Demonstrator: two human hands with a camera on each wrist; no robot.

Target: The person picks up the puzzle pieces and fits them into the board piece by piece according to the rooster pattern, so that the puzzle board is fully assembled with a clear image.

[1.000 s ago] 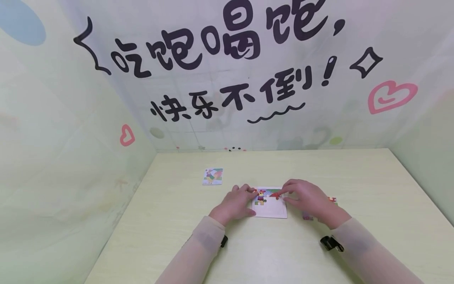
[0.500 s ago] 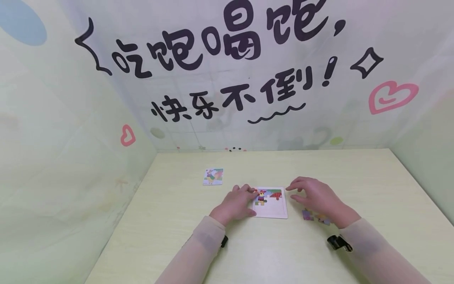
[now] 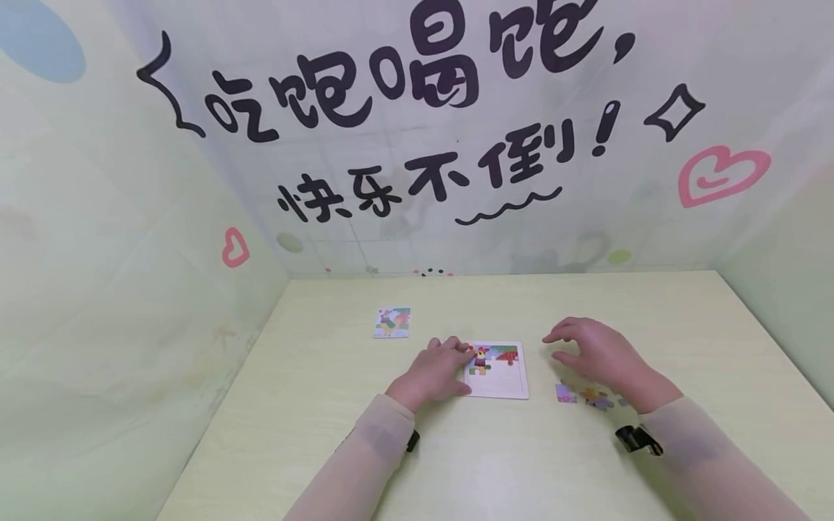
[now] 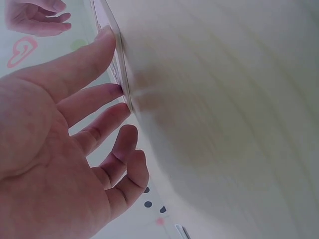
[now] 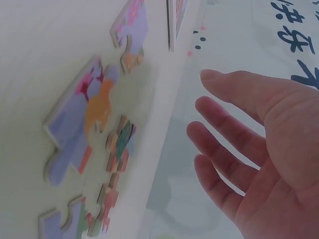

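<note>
A white puzzle tray [image 3: 498,383] lies at mid-table, with joined pieces of a colourful rooster picture [image 3: 481,359] along its top and upper left. My left hand [image 3: 433,370] rests at the tray's left side, thumb near the lower left corner. In the left wrist view its thumb and two fingers touch the tray's edge; the other fingers are loosely bent. To the right of the tray, my right hand [image 3: 596,358] hovers with nothing in its fingers. Loose puzzle pieces [image 5: 82,114] lie on the table below it, several of them, some hidden by the hand in the head view.
A small square picture card [image 3: 392,323] of a similar rooster lies farther back on the left. The pale wooden table [image 3: 482,463] meets a printed cloth wall [image 3: 417,246] at the back, with more cloth at both sides.
My right hand has let go of a red and green piece at the tray's upper right and moved right, above the loose pieces. The left hand stays in place.
</note>
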